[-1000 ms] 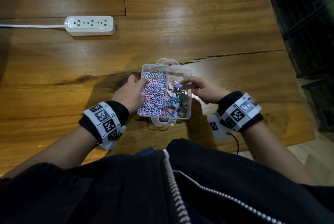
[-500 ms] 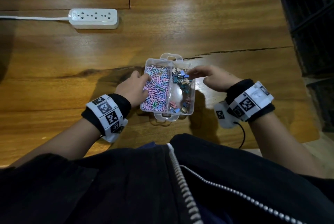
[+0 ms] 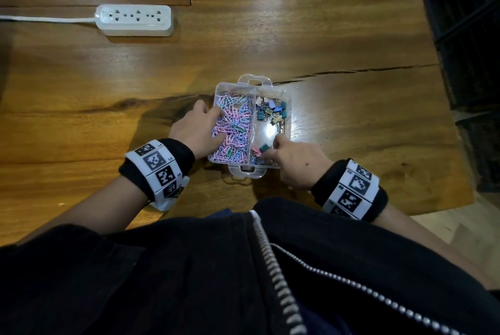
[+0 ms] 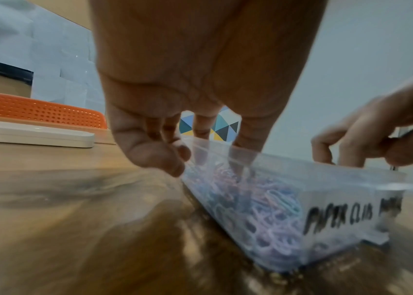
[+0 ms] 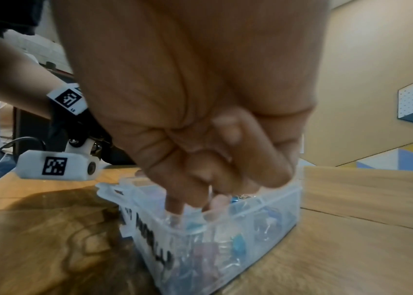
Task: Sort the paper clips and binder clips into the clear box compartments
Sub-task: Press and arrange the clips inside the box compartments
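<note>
Sorting step in hand, judged nearly finished.

- Clear box (image 3: 254, 81) at table's near middle: paper clips (image 3: 232, 129) heaped in left compartment, binder clips (image 3: 270, 112) in right.
- Left hand (image 3: 196, 129): fingers relaxed, resting among paper clips.
- Right hand (image 3: 293, 157): fingers curled into near right compartment; pinch cannot be told.
- Next: strays to be pinched singly, lifted across divider.

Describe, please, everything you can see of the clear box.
The clear box is see-through plastic with a tab at each end and a middle divider. It sits flat on the wooden table. Left compartment: pastel paper clips, where the left hand reaches; right: binder clips, with the right hand. Black handwriting marks its near wall.
</note>
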Motion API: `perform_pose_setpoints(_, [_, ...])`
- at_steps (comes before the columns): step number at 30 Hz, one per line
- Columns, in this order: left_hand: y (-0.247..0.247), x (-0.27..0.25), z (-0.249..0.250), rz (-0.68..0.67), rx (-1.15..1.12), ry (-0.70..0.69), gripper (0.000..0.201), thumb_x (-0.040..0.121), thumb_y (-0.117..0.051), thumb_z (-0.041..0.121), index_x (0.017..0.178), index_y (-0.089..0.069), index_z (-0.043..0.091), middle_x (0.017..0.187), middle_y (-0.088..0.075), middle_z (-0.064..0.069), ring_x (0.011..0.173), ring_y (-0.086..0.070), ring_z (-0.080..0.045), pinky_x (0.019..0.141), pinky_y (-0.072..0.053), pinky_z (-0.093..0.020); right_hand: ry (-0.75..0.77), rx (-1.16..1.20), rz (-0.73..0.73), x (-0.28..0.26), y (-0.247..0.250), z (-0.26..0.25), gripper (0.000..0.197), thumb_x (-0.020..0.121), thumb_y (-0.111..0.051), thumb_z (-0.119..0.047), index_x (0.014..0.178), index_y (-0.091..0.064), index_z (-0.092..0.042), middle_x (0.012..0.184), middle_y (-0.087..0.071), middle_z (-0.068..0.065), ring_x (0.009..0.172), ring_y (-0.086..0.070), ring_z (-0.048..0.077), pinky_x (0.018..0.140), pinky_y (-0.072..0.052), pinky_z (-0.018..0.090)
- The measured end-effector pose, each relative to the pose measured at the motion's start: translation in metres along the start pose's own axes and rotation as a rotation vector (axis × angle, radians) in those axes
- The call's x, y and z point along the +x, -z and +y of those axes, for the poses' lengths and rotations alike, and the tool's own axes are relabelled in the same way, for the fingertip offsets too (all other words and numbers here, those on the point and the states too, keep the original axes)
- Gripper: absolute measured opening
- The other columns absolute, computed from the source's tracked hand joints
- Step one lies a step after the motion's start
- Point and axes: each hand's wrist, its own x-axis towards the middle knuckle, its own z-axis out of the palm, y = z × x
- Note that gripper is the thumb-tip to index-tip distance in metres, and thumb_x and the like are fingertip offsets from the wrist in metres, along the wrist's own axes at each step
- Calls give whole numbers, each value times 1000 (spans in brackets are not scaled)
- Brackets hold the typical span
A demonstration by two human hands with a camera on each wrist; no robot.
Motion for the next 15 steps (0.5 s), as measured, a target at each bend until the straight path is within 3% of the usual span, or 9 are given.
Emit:
perform_pose_setpoints(2, [1, -1, 1, 90, 22, -22, 48, 86, -56, 40, 127, -44, 18, 128, -37, -12, 116, -42, -27, 88, -45, -37, 13, -7, -1, -1, 2, 1, 44, 87, -43, -13, 128, -45, -31, 121, -42, 2, 82, -47, 17, 62, -39, 25])
perform_pose_setpoints(4, [2, -1, 4, 163, 87, -58, 54, 81, -60, 46, 125, -47, 19, 130, -36, -10, 121, -34, -28, 95, -39, -38, 30, -1, -53, 1, 1, 0, 46, 88, -42, -13, 129, -44, -33, 123, -43, 0, 90, -51, 17, 67, -43, 26])
perform_pose_setpoints(8, [2, -2, 11, 154, 185, -111, 63, 71, -67, 51, 124, -47, 24, 137, -31, -9, 127, -27, -29, 101, -30, -43, -9, 71, 34, 9, 7, 10, 44, 89, -49, -21, 131, -41, -33, 134, -44, -5, 106, -53, 18, 85, -49, 30])
perform_pose_setpoints(12, [-2, -2, 12, 149, 191, -108, 52, 77, -65, 41, 123, -48, 23, 144, -24, -8, 133, -20, -31, 106, -25, -45, -109, 274, 131, 11, 34, 29, 53, 85, -47, -7, 135, -39, -25, 145, -37, -2, 127, -41, 19, 100, -38, 34])
perform_pose_setpoints(15, [-2, 0, 12, 135, 192, -106, 48, 78, -64, 39, 121, -50, 23, 146, -22, -8, 134, -19, -32, 106, -25, -47, -139, 282, 122, 15, 45, 36, 55, 87, -47, -13, 138, -34, -26, 147, -33, -2, 130, -36, 20, 103, -34, 37])
